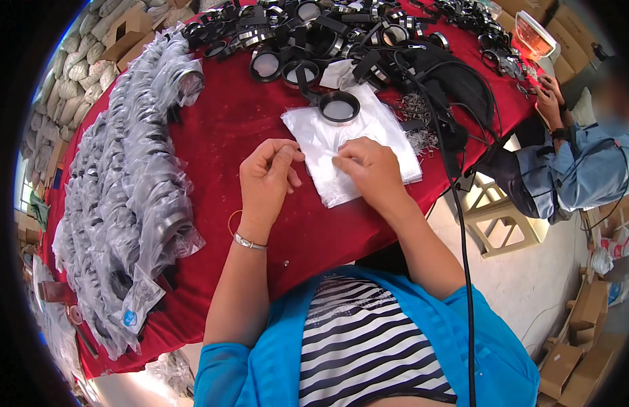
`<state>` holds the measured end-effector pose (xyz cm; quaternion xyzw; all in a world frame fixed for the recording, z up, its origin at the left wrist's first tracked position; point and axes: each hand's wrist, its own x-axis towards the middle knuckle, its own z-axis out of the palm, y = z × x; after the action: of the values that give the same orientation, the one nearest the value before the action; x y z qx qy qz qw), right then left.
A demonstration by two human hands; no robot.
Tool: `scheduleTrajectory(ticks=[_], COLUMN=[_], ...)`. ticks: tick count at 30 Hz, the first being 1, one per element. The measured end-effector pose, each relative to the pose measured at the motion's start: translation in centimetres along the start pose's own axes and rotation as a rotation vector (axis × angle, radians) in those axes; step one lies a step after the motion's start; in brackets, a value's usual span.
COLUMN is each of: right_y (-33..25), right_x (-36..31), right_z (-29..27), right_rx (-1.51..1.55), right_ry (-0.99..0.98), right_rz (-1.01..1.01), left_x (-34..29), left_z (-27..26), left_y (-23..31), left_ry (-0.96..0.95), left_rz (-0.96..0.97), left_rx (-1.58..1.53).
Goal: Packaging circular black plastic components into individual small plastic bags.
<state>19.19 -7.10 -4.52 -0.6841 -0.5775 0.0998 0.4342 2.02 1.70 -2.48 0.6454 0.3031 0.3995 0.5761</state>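
A stack of clear, whitish plastic bags point(321, 159) lies on the red cloth in front of me. My right hand point(372, 169) is over its middle, with bent fingers and the thumb drawn close to them. Whatever they pinch, if anything, is hidden. Beside the stack's left edge is my left hand point(270, 176), its fingers curled toward the thumb; I cannot make out anything in it. On the far part of the stack rests a black round ring with a pale disc inside point(338, 108), just beyond both hands.
Rows of bagged black parts point(124, 176) fill the table's left side. Loose black rings with handles point(294, 34) are heaped at the back. A black bag point(450, 81) with cables and small metal pieces point(420, 125) lie right. Another person point(572, 163) works there near a plastic stool point(501, 217).
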Motion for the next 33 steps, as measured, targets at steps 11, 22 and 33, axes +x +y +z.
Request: scheduleTrajectory(ticks=[11,22,33], right_y=[0.7,-5.2,-2.9], right_x=[0.9,-1.6,-2.1], right_z=[-0.4,-0.1,-4.8], right_rx=[0.398,0.114,1.055], right_ry=[0.1,0.142,0.17], right_rz=[0.28,-0.272,0.456], left_x=[0.0,-0.5,-1.6], left_z=[-0.1,0.2,-0.7], left_y=[-0.2,0.7,3.4], left_ry=[-0.009,-0.38,-0.186], left_rz=[-0.01,-0.348,-0.091], left_rx=[-0.007,-0.379,-0.492])
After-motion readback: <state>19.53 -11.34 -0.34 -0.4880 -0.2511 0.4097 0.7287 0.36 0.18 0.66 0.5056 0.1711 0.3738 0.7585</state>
